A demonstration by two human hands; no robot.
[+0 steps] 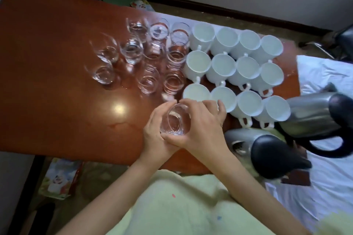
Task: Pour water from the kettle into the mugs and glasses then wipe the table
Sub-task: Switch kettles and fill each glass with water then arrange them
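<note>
A clear glass (174,123) sits between both my hands near the table's front edge. My left hand (154,129) curls round its left side and my right hand (202,126) wraps its right side. Several more clear glasses (152,59) stand behind it on the brown table (57,63). To their right, several white mugs (235,70) are packed in rows, handles toward me. A steel kettle with a black lid (267,152) stands at the front right, and a second steel kettle (317,118) lies further right.
A small spill or smear (116,124) marks the tabletop left of my hands. White bedding (328,177) lies on the right. A colourful package (59,179) rests on the floor at the lower left, and a pale cloth (172,206) covers my lap.
</note>
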